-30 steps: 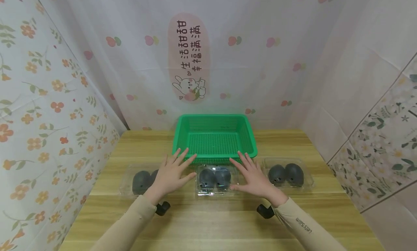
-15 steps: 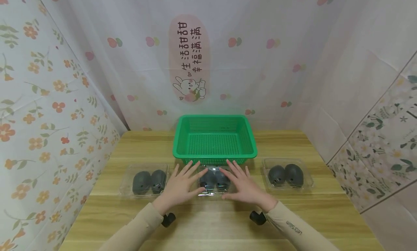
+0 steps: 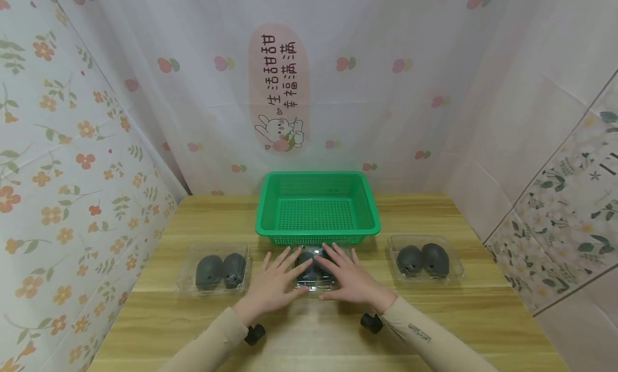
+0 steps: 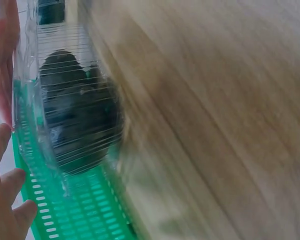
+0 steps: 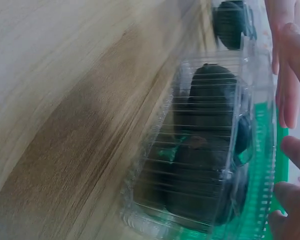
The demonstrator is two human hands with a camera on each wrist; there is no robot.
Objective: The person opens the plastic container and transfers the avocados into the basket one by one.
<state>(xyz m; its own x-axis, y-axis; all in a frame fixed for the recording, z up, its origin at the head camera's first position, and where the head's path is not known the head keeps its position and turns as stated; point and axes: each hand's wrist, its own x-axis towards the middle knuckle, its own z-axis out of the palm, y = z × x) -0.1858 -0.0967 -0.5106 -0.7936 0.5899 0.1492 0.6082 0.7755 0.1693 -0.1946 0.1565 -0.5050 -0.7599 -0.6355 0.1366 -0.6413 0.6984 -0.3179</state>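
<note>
Both hands hover over the middle clear plastic box (image 3: 316, 287), fingers straight and spread. The left hand (image 3: 272, 287) covers its left side and the right hand (image 3: 356, 282) its right side. Whether any fingertip touches the lid, I cannot tell. Through the ribbed plastic, the right wrist view shows dark egg-shaped objects (image 5: 212, 100), which resemble avocados. The left wrist view has the left fingers (image 4: 7, 187) beside the lid, around the dark contents (image 4: 77, 112). In the right wrist view, the right fingers (image 5: 295, 155) lie alongside the lid's edge.
A green perforated basket (image 3: 318, 233) stands right behind the middle box. To either side sit a similar left box (image 3: 189, 283) and right box (image 3: 457, 267), each holding two dark objects. Black pieces (image 3: 255, 334) jut out below the wrists. Curtains (image 3: 386, 119) surround the wooden table (image 3: 309, 340).
Both hands have moved inward and slightly toward the person, from beside the middle box to over it, and the gap between them has narrowed. The boxes and basket have not moved.
</note>
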